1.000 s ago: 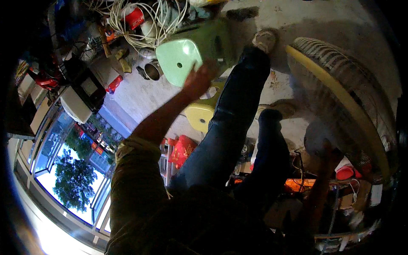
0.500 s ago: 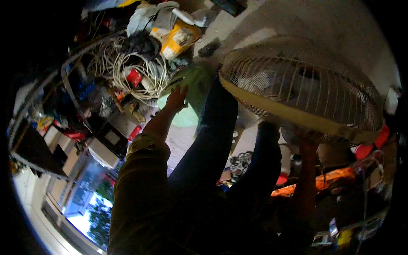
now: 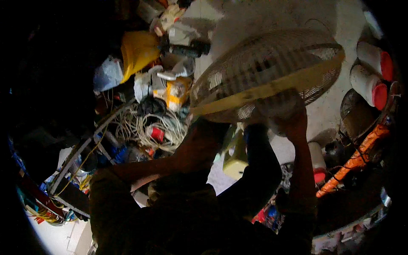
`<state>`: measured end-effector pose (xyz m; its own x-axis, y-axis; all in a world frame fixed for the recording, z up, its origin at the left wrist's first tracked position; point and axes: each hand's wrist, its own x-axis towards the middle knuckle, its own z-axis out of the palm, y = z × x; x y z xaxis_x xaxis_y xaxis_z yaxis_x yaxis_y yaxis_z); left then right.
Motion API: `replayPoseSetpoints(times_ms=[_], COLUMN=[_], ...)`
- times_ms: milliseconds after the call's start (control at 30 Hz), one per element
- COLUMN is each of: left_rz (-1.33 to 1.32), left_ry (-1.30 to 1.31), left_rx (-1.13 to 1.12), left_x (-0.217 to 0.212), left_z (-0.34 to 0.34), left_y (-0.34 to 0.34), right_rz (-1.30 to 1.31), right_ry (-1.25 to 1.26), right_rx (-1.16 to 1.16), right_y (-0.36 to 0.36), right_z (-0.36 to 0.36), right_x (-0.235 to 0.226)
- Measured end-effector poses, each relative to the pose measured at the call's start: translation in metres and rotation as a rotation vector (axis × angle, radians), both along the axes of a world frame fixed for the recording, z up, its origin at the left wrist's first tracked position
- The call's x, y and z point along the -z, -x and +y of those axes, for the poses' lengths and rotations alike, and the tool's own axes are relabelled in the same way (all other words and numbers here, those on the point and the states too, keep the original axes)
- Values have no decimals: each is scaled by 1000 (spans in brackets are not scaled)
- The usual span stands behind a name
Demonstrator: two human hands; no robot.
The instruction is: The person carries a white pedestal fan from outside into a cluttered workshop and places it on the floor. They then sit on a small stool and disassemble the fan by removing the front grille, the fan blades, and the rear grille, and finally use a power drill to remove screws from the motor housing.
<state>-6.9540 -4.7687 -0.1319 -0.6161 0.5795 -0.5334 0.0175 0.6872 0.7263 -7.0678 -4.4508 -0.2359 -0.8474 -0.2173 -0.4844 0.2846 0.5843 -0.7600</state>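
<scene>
A large round fan (image 3: 263, 63) with a cream wire guard and a yellowish rim is tilted in front of me, above my dark-trousered legs. My right hand (image 3: 291, 117) is closed around the motor housing at the back of the guard, arm stretched up from below. My left hand (image 3: 206, 131) reaches from the lower left to the guard's lower-left rim; it is in deep shadow, so I cannot make out its grip. A pale green stool (image 3: 236, 163) shows between my arm and legs.
Left of the fan, the concrete floor is heaped with coiled white cables (image 3: 165, 127), a yellow dome-shaped thing (image 3: 138, 51), bags and small parts. On the right are white canisters with red caps (image 3: 369, 80), a dark fan guard (image 3: 355, 112) and an orange piece (image 3: 357, 157).
The fan has swung from the right toward the middle and tilted flatter. My left hand left the green stool and rose to the fan's rim. The view panned across the clutter.
</scene>
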Motion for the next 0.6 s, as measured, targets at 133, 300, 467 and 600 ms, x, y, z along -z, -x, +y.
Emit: replayPoseSetpoints(times_ms=[133,300,467,600], left_rz=[24,119,254,409], left_ry=[51,57,40,-24], left_rx=[175,416,529,530], left_x=[33,66,106,133], left_z=[61,117,127,112], left_y=[26,34,-2,-53], right_rz=[34,197,357,442], right_ry=[-8,-43,-55,-120], right_rx=[7,39,59,63], right_y=[3,-14,-61,-102], right_z=[45,89,108,105], right_x=[5,23,51,69])
